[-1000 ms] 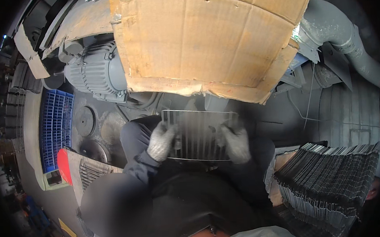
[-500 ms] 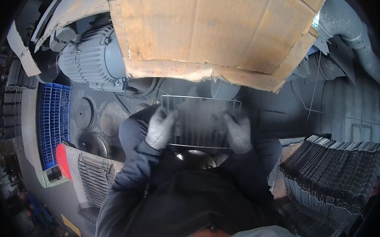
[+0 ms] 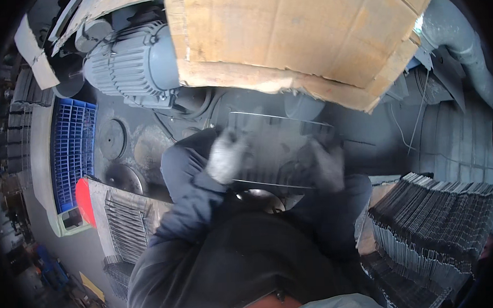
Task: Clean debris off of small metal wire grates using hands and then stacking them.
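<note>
A rectangular wire rack [image 3: 281, 117] with thin, motion-blurred bars hangs in front of me, over my lap. My gloved left hand [image 3: 226, 159] grips its left side, the fingers closed round the edge. The right side is held by my gloved right hand [image 3: 329, 163], which is smeared by motion, its thumb lying toward the rack. Below the rack's near bar, a shiny round metal disc [image 3: 263, 198] shows partly between my legs. Just beyond the far bar, a grey rounded part [image 3: 304, 106] sits under the cardboard edge.
A large cardboard sheet [image 3: 307, 33] overhangs the far side, beside a grey electric motor [image 3: 133, 65]. Dense stacks of wire racks [image 3: 436, 219] stand at my right; more racks [image 3: 126, 224] lie at my left. A blue plastic crate [image 3: 75, 154] and a grey pipe [image 3: 455, 37] flank the space.
Both hands and the rack have shifted slightly right and farther away in the picture, while the whole view has also shifted. My hands stay on the rack's two sides.
</note>
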The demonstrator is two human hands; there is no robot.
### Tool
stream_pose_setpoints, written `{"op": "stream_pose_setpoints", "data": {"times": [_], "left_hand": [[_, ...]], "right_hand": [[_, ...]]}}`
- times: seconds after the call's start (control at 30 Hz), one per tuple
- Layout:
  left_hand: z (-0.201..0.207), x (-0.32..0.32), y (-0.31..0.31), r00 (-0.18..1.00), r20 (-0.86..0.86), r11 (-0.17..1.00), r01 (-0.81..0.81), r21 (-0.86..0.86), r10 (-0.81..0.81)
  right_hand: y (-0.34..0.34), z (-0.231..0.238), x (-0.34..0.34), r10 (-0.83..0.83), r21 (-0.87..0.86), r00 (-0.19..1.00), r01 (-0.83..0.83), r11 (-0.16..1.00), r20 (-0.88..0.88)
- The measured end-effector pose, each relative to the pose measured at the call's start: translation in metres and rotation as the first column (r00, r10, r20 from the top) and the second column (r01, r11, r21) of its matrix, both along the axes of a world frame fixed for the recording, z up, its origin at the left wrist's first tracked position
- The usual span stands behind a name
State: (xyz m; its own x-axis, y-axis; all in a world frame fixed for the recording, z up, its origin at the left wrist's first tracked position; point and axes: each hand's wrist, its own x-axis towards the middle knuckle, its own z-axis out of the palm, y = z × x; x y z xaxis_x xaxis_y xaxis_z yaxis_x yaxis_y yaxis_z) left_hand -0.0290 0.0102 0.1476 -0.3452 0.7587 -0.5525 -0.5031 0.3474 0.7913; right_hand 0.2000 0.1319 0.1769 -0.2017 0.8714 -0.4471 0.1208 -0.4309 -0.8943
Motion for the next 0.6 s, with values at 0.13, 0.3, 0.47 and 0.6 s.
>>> {"op": "stream_pose_setpoints", "data": {"times": [0.13,0.3,0.47,0.6], "left_hand": [[0.009,-0.026,-0.011,0.997,-0.076,0.998,0.028,-0.055,-0.032],[-0.008,0.053,0.033,0.989,0.017,0.988,0.143,0.061,-0.144],[0.005,0.035,0.025,0.997,-0.039,0.998,0.06,-0.009,-0.061],[0.01,-0.03,-0.01,0.998,-0.064,0.999,-0.028,-0.038,0.026]], "right_hand": [[-0.005,-0.041,-0.012,0.093,0.084,0.993,-0.087,0.993,-0.068],[0.011,-0.01,0.08,-0.092,0.079,0.973,0.111,0.991,-0.214],[0.017,-0.015,0.048,-0.006,0.137,1.0,0.007,0.991,-0.012],[0.006,-0.051,-0.018,0.249,0.109,0.93,-0.286,0.952,0.269]]}}
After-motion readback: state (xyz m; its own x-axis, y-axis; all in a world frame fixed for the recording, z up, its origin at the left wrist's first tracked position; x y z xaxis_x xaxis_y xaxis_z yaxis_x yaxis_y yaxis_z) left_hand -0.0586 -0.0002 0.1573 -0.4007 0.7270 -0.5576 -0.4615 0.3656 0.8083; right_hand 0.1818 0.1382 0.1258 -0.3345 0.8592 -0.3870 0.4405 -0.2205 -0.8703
